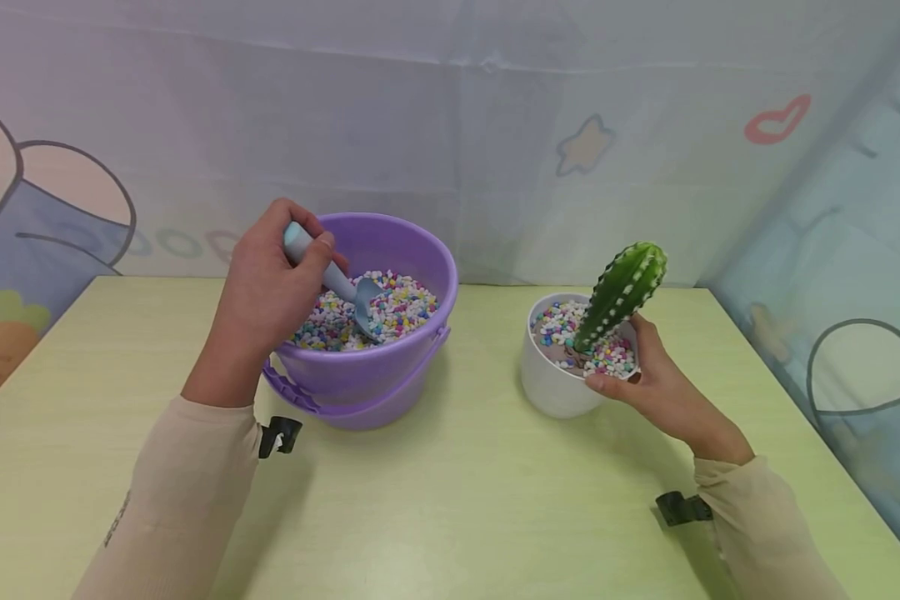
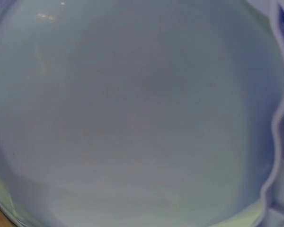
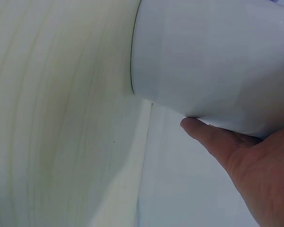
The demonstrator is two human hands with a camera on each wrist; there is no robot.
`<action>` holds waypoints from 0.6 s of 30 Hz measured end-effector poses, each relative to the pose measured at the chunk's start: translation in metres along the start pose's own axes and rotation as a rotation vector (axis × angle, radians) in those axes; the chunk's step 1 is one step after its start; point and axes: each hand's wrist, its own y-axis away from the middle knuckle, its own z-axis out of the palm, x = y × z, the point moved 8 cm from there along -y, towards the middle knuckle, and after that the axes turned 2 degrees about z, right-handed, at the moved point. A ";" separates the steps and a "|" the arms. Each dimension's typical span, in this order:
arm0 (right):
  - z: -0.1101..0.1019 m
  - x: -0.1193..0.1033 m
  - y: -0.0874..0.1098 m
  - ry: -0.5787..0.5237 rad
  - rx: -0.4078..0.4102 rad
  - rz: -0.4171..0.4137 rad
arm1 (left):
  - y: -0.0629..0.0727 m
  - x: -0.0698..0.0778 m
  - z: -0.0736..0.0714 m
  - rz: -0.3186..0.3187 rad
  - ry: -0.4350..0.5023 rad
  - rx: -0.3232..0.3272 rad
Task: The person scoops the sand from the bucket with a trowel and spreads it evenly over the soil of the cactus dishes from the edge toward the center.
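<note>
My left hand (image 1: 266, 279) grips the handle of a small light-blue scoop (image 1: 339, 282) over the purple bucket (image 1: 367, 371). The scoop's blade rests down among the multicoloured pebbles (image 1: 408, 310) inside. In the left wrist view, the bucket's outer wall (image 2: 132, 113) fills almost everything. To the right, a white pot (image 1: 551, 387) stands on the table with a green cactus (image 1: 622, 292) leaning right out of it. Coloured pebbles cover part of the brown surface round the cactus. My right hand (image 1: 660, 387) holds the pot by its right side, with the thumb at the near rim; some fingers are hidden behind it.
Both containers stand on a pale yellow-green table (image 1: 450, 500), the bucket left of the pot with a gap between. The bucket's purple carrying handle (image 1: 397, 396) hangs down along its near side. A printed cloth backdrop (image 1: 390, 125) rises behind the table and at its right.
</note>
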 end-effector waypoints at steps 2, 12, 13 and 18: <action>0.000 0.000 0.000 -0.001 -0.001 -0.001 | 0.000 0.000 0.000 -0.003 0.001 -0.001; 0.000 -0.001 0.000 0.004 -0.001 -0.001 | 0.001 0.002 0.000 -0.005 -0.017 0.007; 0.000 -0.002 0.001 0.004 -0.002 -0.002 | 0.001 0.003 0.000 -0.004 -0.020 0.010; -0.001 -0.002 0.001 0.008 -0.002 -0.002 | 0.001 0.003 0.000 0.009 -0.017 0.013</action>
